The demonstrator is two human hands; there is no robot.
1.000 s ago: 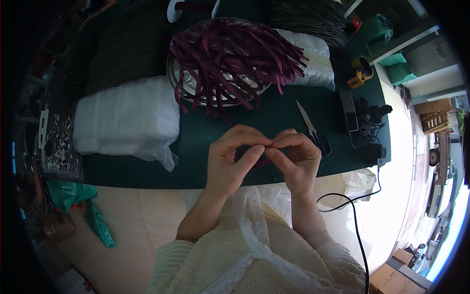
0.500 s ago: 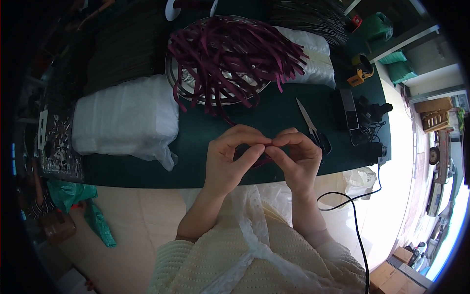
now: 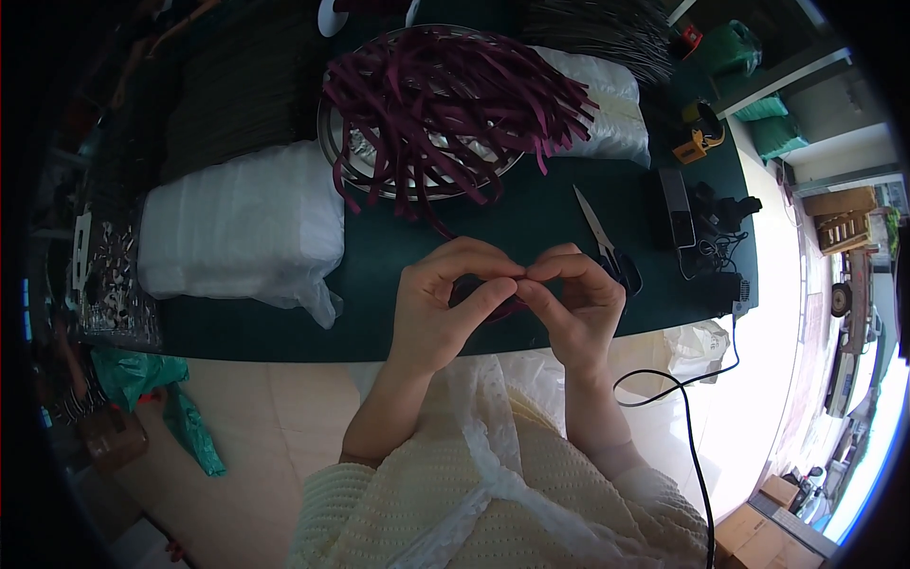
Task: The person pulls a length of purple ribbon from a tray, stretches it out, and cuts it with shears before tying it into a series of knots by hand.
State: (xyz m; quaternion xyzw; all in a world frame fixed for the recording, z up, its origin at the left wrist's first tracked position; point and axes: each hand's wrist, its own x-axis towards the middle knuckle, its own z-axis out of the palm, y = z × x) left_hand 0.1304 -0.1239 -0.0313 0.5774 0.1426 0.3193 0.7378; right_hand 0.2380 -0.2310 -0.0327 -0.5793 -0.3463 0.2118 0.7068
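Observation:
Over the near edge of the green table, my left hand point(image 3: 438, 308) and my right hand point(image 3: 580, 308) meet fingertip to fingertip, both pinched. Between them they hold a purple ribbon strip point(image 3: 504, 312), part of which shows below the fingers; the pinched bit itself is mostly hidden. Beyond the hands, a heap of purple ribbon strips point(image 3: 455, 100) spills over a round metal tray point(image 3: 329, 156). One strip hangs from the heap toward my left hand. Scissors point(image 3: 597, 228) with dark handles lie just past my right hand, blades pointing away.
White plastic-wrapped bundles point(image 3: 242, 228) flank the tray on the left and far right. Small metal pieces point(image 3: 114, 275) sit in a clear bag at far left. Black adapters and cables point(image 3: 706, 223) occupy the right end. A black cord point(image 3: 697, 455) hangs beside my right arm.
The hands keep the same pinch at almost the same spot. Less of the purple strip shows below the fingertips, and the view has shifted very slightly.

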